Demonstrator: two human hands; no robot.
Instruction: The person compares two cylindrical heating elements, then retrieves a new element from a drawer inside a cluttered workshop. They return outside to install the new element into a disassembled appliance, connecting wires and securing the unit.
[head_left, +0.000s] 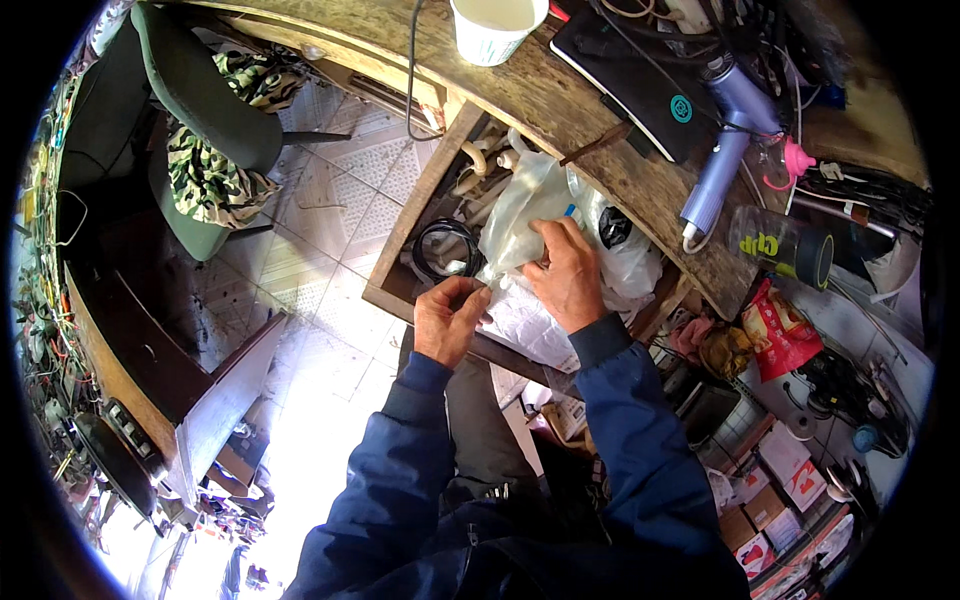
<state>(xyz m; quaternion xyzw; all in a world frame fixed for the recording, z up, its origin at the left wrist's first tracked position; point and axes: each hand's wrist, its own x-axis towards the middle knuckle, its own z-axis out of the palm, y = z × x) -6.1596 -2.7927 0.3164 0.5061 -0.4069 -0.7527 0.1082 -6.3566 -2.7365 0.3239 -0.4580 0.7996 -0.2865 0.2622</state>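
Reaching up from the lower edge, both forearms in dark blue sleeves converge over a wooden drawer (pixel 388 298) pulled out from the desk's (pixel 662 212) front edge. The left hand (pixel 447 318) stands just inside the drawer's front edge, near its front left corner, back of the hand up, fingers curled and thumb pressed toward the index finger in a narrow pinch on the lower end of a translucent plastic bag (pixel 520 212). The right hand (pixel 566 272) comes in further back, knuckles up, wrist angled leftward; it is half closed on the bag's right side, with index finger and thumb spread somewhat apart. The undersides of its fingers are hidden.

The bag lies over the middle of the drawer, its upper end close to the desk's front edge. A black cable coil (pixel 418 250) sits by the drawer's left side, near the left hand. Crumpled white wrapping (pixel 525 318) lies below the right hand, along the drawer's front edge.
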